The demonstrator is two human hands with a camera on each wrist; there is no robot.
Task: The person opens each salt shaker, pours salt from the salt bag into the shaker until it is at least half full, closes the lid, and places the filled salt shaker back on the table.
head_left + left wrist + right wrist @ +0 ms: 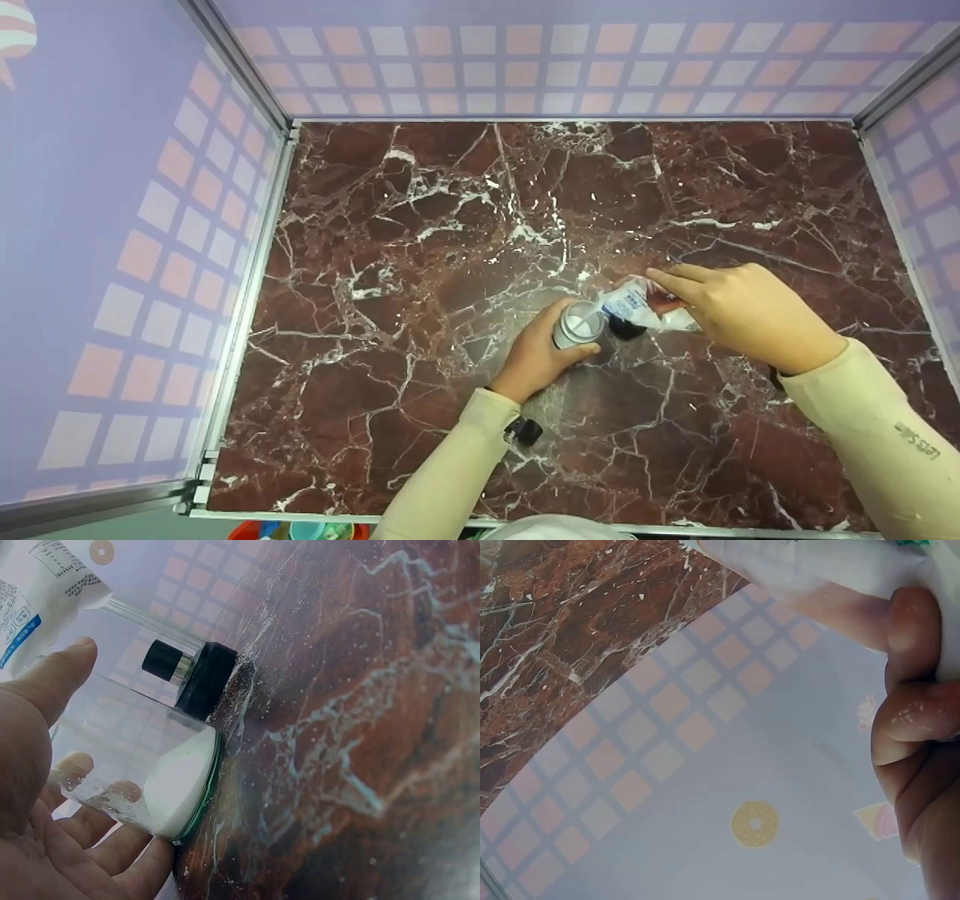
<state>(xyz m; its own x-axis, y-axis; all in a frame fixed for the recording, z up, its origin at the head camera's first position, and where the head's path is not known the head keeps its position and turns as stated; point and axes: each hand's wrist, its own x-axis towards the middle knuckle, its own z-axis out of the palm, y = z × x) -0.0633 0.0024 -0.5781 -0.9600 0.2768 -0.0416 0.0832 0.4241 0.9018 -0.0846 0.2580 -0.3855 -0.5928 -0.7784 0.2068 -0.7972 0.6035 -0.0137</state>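
Note:
My left hand (pixel 541 349) wraps round a clear glass jar (pixel 579 337), its open mouth facing up. White grains lie at the bottom of the jar, seen through the glass (pixel 180 784) in the left wrist view. With my right hand (pixel 739 307) I grip a printed white-and-blue plastic bag (pixel 630 304), tilted with its corner at the jar's mouth. A pale stream runs from that corner into the jar. Just behind the jar sits a black lid (pixel 204 679) with a knob, partly hidden by the bag in the head view.
The dark red marbled tabletop (pixel 375 360) has loose white grains scattered round the jar. Purple panels with pink and white squares (pixel 480 60) wall in the back and sides. Below the front edge, a red container (pixel 360 531) with colourful items shows.

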